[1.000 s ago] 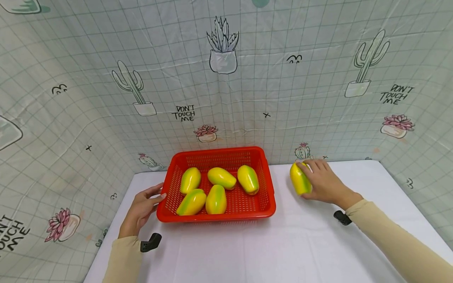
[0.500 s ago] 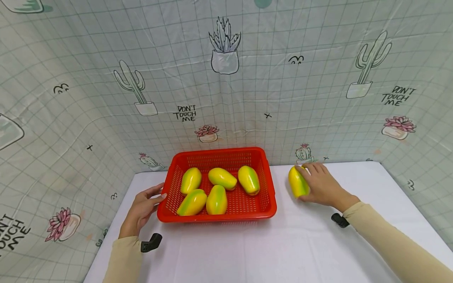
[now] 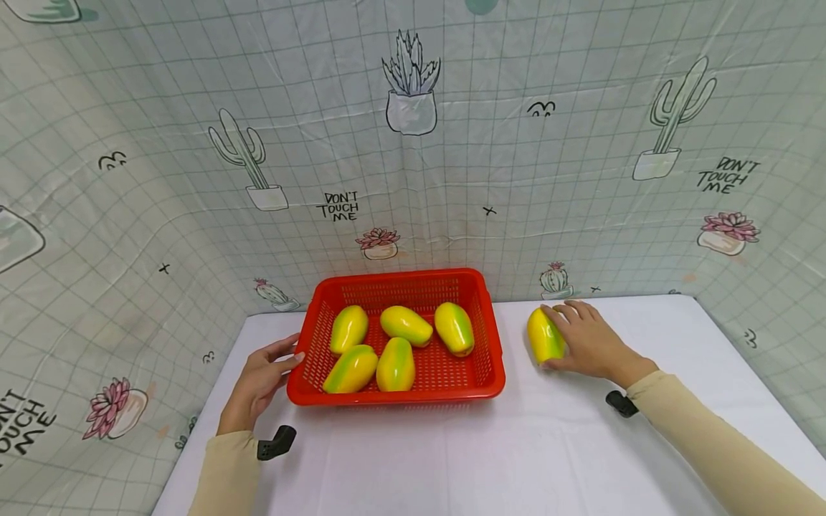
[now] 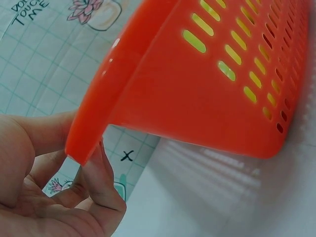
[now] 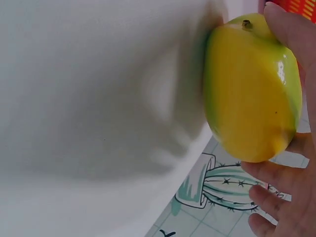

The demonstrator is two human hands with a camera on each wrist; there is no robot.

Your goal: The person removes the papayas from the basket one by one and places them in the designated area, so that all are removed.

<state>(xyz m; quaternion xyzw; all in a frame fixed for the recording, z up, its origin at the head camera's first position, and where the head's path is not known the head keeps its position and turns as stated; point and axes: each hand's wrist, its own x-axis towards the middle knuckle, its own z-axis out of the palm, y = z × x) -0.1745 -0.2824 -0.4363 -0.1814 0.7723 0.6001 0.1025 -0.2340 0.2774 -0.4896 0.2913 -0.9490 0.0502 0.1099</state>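
Yellow and green, the loose papaya [image 3: 544, 335] lay on the white table [image 3: 516, 459], to the right of the red basket [image 3: 400, 394] and apart from it. The right hand [image 3: 587, 342] was around this fruit: the thumb was at its near end and the fingers [image 5: 276, 173] curled over its far side, as the right wrist view showed. I judged the step to be the grasping of the fruit, with the lift not yet begun, because the papaya seemed to rest on the cloth. The next move would ask for a firm hold on a smooth, rounded skin, and enough height to pass the basket's right rim.

The left hand [image 3: 258, 383] was at the left rim of the basket, the thumb on top of the edge and the fingers [image 4: 98, 187] loosely bent beneath it, steadying it. Five other papayas [image 3: 396, 344] already lay inside, leaving free floor mostly at the right front corner. Behind the table hung a cactus-print curtain [image 3: 413, 143]. Nothing stood between the fruit and the basket.
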